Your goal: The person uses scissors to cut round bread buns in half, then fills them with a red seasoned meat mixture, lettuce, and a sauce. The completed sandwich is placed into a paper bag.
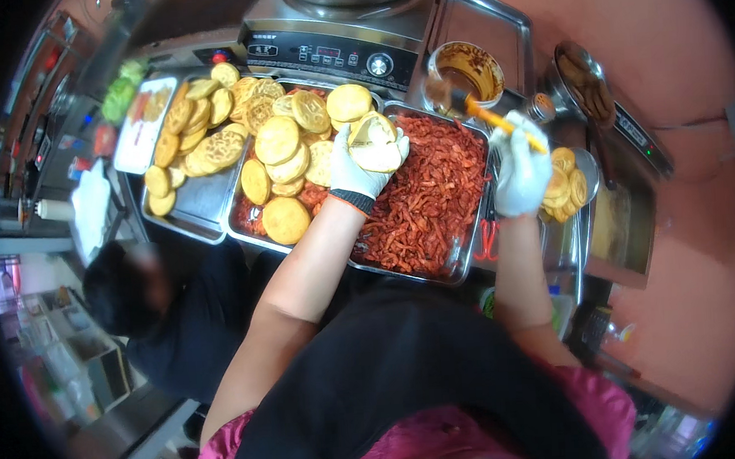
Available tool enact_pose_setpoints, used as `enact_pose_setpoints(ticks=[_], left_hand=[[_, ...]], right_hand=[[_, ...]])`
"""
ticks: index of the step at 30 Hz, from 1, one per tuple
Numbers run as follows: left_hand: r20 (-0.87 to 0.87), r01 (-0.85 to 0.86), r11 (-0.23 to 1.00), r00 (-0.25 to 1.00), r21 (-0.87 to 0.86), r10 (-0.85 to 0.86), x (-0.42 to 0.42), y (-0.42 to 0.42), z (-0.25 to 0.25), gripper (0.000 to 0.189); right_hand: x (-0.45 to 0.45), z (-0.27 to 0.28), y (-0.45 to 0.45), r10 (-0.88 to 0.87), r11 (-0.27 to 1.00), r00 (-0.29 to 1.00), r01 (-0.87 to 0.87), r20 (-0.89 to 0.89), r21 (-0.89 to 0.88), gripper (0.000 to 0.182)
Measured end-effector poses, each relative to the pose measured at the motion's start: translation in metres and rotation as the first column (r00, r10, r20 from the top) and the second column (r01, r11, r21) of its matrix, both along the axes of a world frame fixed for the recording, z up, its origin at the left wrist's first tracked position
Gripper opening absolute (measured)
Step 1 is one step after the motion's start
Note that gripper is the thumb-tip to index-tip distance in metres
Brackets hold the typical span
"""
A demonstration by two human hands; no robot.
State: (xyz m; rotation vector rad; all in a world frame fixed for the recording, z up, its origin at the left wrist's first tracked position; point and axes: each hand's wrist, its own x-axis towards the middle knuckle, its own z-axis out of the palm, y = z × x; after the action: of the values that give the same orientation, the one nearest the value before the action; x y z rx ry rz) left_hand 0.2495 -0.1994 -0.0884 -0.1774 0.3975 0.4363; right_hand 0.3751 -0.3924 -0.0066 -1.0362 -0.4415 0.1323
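Note:
My left hand [361, 167], in a white glove, holds a round flatbread [374, 145] that is split and spread apart, its pale inside showing. Below and beside it lies a metal tray of reddish cooked strips [431, 195]. My right hand [522, 168], also gloved, grips the orange handle of a brush [502, 122]. The brush's dark, blurred head is at the near side of an open tub [468, 74] smeared with brown sauce. Many whole flatbreads [277, 141] are piled on the trays left of my left hand.
An induction cooker [333, 53] stands behind the trays. Right of my right hand are a bowl of small flatbreads [567, 181], a shaker [542, 108] and a metal pot [584, 81]. Red-handled scissors [486, 239] lie beside the meat tray. Another person [172, 314] is close on the left.

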Motion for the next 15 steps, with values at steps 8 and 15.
enact_pose_setpoints(ticks=[8, 15], left_hand=[[-0.023, 0.023, 0.998, 1.0, 0.061, -0.022, 0.001, -0.006, 0.013, 0.056], [-0.029, 0.032, 0.99, 0.999, 0.138, -0.028, -0.012, 0.0, 0.022, 0.049]], right_hand=[[-0.066, 0.006, 0.015, 0.357, 0.878, 0.772, -0.086, 0.526, -0.47, 0.028], [-0.054, 0.015, 0.0, 0.454, 0.837, 0.757, -0.182, 0.469, -0.517, 0.033]])
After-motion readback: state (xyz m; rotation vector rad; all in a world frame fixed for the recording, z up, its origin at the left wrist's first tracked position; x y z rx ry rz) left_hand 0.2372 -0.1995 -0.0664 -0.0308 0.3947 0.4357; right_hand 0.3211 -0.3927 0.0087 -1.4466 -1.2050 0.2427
